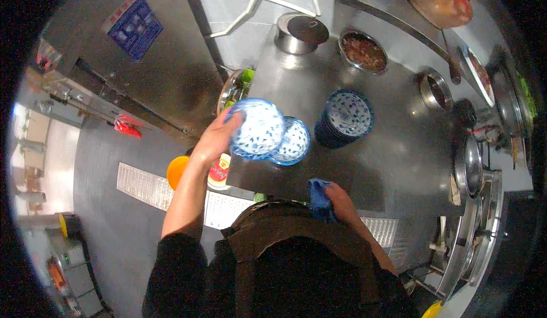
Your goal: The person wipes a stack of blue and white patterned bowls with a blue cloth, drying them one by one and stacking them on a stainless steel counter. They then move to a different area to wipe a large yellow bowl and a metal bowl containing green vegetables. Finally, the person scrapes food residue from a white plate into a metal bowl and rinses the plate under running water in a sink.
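Observation:
My left hand [220,136] grips the left rim of a blue-and-white patterned plate [257,129], held tilted above the left part of the steel worktop. Partly under it in the view is another blue-and-white dish [292,141]; whether the two touch I cannot tell. To the right stands a tall stack of matching dishes [349,114]. My right hand [339,200] holds a blue cloth [321,198] near the worktop's front edge, close to my apron.
A lidded steel pot [295,38], a bowl of dark reddish food [364,52] and a small steel pot [435,89] stand farther back on the steel worktop [401,147]. A steel cabinet [171,53] rises at left. An orange round container [177,172] is beside my left forearm.

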